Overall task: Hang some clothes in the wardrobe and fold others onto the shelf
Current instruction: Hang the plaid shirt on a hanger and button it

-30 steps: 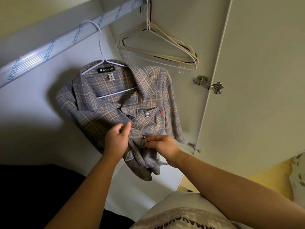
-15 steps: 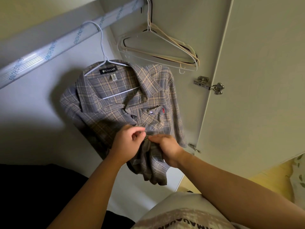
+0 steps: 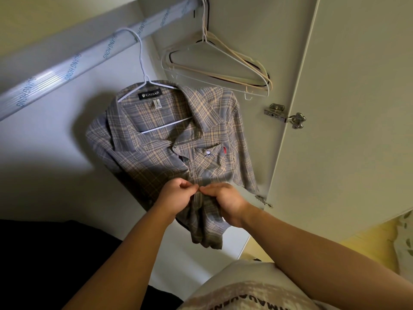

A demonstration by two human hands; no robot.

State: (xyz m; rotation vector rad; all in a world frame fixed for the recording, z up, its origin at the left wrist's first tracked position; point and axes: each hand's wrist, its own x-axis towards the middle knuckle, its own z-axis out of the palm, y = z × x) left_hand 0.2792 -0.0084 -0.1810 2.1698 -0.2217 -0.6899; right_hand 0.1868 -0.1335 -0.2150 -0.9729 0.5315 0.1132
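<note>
Your left hand point(image 3: 176, 196) and right hand point(image 3: 226, 203) pinch the shirt point(image 3: 156, 135) at its front edges, fingers point(image 3: 190, 187) curled; hangers point(image 3: 264, 77) just right, door point(image 3: 346, 108) beyond.

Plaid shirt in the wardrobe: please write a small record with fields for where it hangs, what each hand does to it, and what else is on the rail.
garment: plaid shirt, front facing the camera
support: white hanger hooked on the rail
left hand: fingers pinch the shirt's front edge
right hand: fingers pinch the opposite front edge, touching the left hand
also on rail: empty hangers, bunched at the far end
</note>
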